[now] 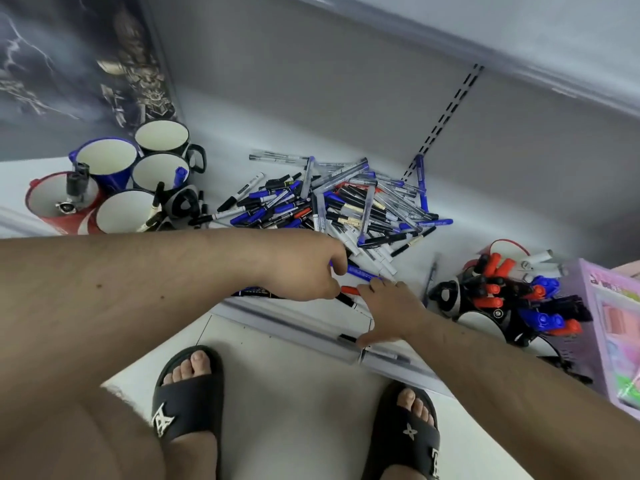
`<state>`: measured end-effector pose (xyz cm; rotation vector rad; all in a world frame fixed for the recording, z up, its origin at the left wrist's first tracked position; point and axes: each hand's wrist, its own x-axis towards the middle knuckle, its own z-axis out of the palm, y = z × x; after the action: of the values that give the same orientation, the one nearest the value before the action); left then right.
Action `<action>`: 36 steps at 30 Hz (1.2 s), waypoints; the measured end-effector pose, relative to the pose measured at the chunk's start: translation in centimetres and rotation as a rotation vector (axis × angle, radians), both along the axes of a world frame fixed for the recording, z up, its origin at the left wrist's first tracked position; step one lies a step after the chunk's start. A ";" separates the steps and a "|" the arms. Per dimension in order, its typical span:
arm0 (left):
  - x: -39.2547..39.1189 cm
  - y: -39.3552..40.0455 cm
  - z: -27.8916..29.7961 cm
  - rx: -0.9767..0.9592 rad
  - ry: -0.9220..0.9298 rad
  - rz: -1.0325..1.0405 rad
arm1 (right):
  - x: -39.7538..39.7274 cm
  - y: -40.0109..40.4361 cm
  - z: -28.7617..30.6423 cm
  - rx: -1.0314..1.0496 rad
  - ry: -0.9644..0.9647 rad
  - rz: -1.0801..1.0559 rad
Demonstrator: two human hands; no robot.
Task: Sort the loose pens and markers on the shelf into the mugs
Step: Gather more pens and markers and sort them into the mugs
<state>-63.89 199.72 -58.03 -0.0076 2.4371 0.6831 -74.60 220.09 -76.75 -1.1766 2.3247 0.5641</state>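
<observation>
A big pile of loose pens and markers (346,202) in blue, black, red and clear lies in the middle of the white shelf (225,133). My left hand (304,268) reaches across its near edge and grips a bundle of markers: a blue marker (360,272), a red marker (349,289) and a black one stick out to the right. My right hand (391,306) lies beside them, fingertips touching the blue and red markers, thumb spread. Several mugs (159,171) stand at the left, holding few markers. The mugs at the right (498,292) are full of markers.
A purple box (609,323) stands at the far right. The shelf's front rail (304,329) runs under my hands, a slotted upright (446,112) rises on the back wall, and a dark poster (69,64) is at the left. My sandalled feet (190,393) are below.
</observation>
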 end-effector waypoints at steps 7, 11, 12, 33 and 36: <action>0.0 0.4 -0.5 -0.025 0.001 -0.023 | -0.4 -0.8 0.0 -0.080 -0.029 0.026; 0.1 0.1 -0.4 -0.008 -0.011 -0.012 | -1.4 -0.5 0.0 -0.076 -0.056 -0.072; 0.2 0.0 -0.4 -0.006 -0.014 -0.015 | -1.4 -0.4 -0.1 -0.046 -0.056 -0.053; 0.4 -0.8 -1.4 -0.023 -0.053 0.045 | 0.6 -2.4 1.5 -0.491 -0.281 -0.661; 0.6 -1.0 -1.8 0.058 -0.073 0.149 | 1.2 -5.1 6.3 -1.027 -0.483 -1.074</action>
<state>-63.25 198.77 -59.80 -0.1899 2.3626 0.8048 -73.37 215.02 -70.41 -0.1315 2.3195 -1.2337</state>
